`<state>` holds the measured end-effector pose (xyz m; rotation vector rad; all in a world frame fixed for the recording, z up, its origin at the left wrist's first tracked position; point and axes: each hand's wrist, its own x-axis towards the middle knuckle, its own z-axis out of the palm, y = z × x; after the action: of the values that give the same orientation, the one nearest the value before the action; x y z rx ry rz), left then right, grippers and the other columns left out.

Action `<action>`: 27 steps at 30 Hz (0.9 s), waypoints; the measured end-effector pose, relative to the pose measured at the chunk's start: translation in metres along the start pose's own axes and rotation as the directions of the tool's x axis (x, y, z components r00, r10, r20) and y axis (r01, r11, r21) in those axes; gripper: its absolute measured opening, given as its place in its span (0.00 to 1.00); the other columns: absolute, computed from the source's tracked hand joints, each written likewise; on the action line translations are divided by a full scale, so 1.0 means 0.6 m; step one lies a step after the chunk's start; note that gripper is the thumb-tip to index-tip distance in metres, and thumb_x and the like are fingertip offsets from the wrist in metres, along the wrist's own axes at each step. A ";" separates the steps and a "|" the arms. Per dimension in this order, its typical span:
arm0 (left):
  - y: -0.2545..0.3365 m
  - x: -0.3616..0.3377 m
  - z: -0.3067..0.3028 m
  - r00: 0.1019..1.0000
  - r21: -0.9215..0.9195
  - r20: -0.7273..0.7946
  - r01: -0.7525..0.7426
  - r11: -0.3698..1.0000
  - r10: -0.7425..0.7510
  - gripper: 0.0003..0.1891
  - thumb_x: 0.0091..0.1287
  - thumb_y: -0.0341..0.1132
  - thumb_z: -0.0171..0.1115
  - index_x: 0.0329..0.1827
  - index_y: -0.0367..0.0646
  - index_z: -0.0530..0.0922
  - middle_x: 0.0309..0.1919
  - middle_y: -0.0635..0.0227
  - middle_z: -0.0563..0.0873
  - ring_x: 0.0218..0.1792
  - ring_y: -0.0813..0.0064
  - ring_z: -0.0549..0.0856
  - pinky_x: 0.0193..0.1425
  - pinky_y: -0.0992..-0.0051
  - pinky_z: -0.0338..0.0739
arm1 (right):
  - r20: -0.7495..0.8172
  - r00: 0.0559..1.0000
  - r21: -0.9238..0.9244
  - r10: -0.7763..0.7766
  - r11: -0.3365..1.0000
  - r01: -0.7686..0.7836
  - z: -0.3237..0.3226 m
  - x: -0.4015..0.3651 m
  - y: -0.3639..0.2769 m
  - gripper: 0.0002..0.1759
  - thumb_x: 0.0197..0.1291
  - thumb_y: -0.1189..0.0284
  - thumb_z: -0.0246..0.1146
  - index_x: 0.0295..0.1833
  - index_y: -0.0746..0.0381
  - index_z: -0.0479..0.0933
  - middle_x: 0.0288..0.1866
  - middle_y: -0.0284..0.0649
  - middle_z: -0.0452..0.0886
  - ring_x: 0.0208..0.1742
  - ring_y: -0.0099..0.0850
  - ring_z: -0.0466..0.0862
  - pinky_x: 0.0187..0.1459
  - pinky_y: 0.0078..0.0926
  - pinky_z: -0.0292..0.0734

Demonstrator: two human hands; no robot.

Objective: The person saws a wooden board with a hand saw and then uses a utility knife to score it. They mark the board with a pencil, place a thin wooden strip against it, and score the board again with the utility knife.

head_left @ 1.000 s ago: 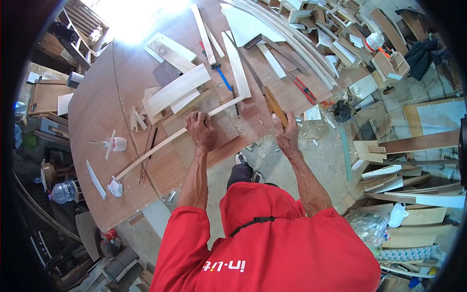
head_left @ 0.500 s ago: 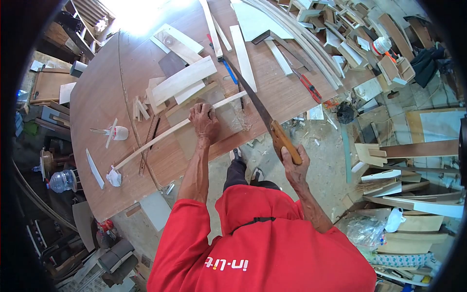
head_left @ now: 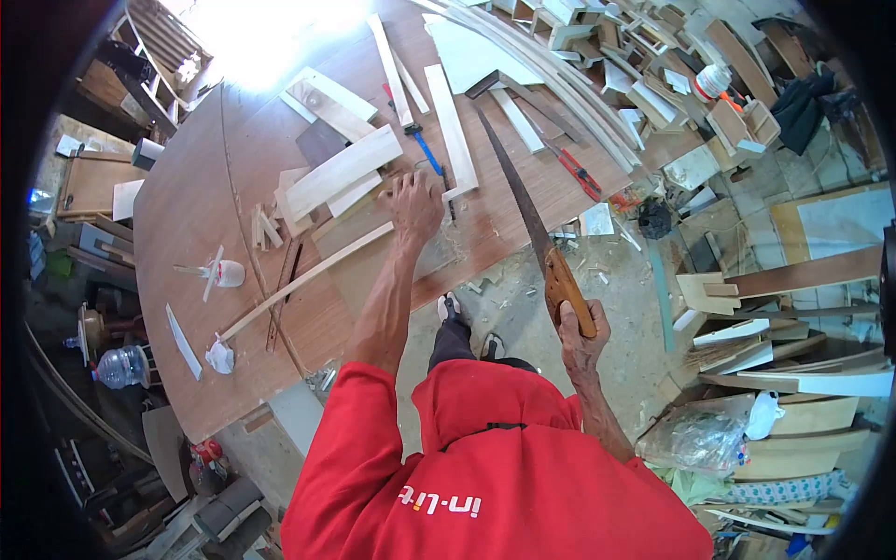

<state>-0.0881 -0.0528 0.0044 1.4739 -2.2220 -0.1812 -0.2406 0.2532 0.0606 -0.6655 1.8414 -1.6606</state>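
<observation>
My right hand [head_left: 583, 338] is wrapped round the wooden handle of a handsaw [head_left: 527, 210]. The blade points away from me, over the front edge of the table, with its tip near the white boards. Palm down, my left hand [head_left: 417, 207] lies across a long thin wood strip [head_left: 308, 275], fingers spread and reaching past it; what is under the fingertips is hidden. The strip runs slantwise over a flat board [head_left: 350, 257]. A pale plank [head_left: 343, 171] is just left of my fingers. Beyond them lies a blue-handled tool [head_left: 427, 149].
The brown table [head_left: 187, 243] carries a white cup [head_left: 228, 273] with sticks, a crumpled white bag [head_left: 219, 357], a red cutter [head_left: 581, 175] and a square [head_left: 537, 101]. Long strips [head_left: 569, 84] line its far right side. Offcuts [head_left: 747, 280] crowd the floor at right.
My left hand has moved forward and right along the strip, its fingers now farther out. My right hand has drawn the saw back and to the right, away from the strip.
</observation>
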 end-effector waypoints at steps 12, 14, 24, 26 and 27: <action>0.061 0.140 0.058 0.845 -0.055 0.461 0.333 0.941 -0.272 0.11 0.53 0.31 0.61 0.35 0.35 0.85 0.37 0.45 0.87 0.43 0.47 0.87 0.47 0.57 0.82 | -0.127 0.992 -0.092 -0.018 0.996 0.007 0.000 -0.021 -0.015 0.12 0.62 0.68 0.68 0.34 0.62 0.73 0.26 0.25 0.68 0.27 0.16 0.64 0.28 0.16 0.61; 0.073 0.148 0.067 0.892 -0.138 0.406 0.276 0.951 -0.199 0.10 0.52 0.30 0.60 0.33 0.34 0.85 0.34 0.43 0.87 0.40 0.45 0.87 0.44 0.56 0.82 | -0.148 0.988 -0.126 -0.050 0.991 0.032 0.004 -0.018 -0.020 0.12 0.62 0.69 0.68 0.34 0.62 0.73 0.26 0.26 0.68 0.27 0.16 0.65 0.28 0.17 0.61; 0.052 0.123 0.046 0.966 -0.331 0.225 0.197 0.923 -0.126 0.15 0.56 0.31 0.59 0.45 0.34 0.80 0.40 0.48 0.86 0.45 0.48 0.85 0.48 0.55 0.78 | -0.085 0.996 -0.110 -0.024 0.994 0.015 -0.005 -0.020 -0.015 0.11 0.62 0.70 0.67 0.33 0.63 0.73 0.25 0.26 0.68 0.26 0.17 0.64 0.27 0.18 0.60; 0.002 0.078 0.009 0.996 -0.363 0.002 0.081 0.928 -0.087 0.15 0.58 0.31 0.60 0.48 0.37 0.79 0.42 0.52 0.85 0.46 0.51 0.83 0.51 0.58 0.76 | -0.013 0.999 -0.095 -0.037 0.995 0.035 -0.009 -0.023 -0.013 0.12 0.62 0.69 0.67 0.33 0.62 0.72 0.25 0.26 0.68 0.26 0.16 0.63 0.27 0.18 0.60; -0.024 0.045 -0.018 0.996 -0.323 -0.056 0.042 0.946 -0.063 0.16 0.58 0.31 0.60 0.50 0.39 0.78 0.44 0.54 0.84 0.47 0.52 0.82 0.53 0.59 0.74 | -0.001 1.000 -0.091 -0.026 0.996 0.026 -0.009 -0.028 -0.016 0.12 0.62 0.69 0.67 0.33 0.62 0.72 0.25 0.26 0.68 0.26 0.16 0.63 0.27 0.18 0.60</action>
<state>-0.0795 -0.0814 0.0166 1.3385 -1.9892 -0.4818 -0.2327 0.2676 0.0717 -0.7291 1.9265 -1.6020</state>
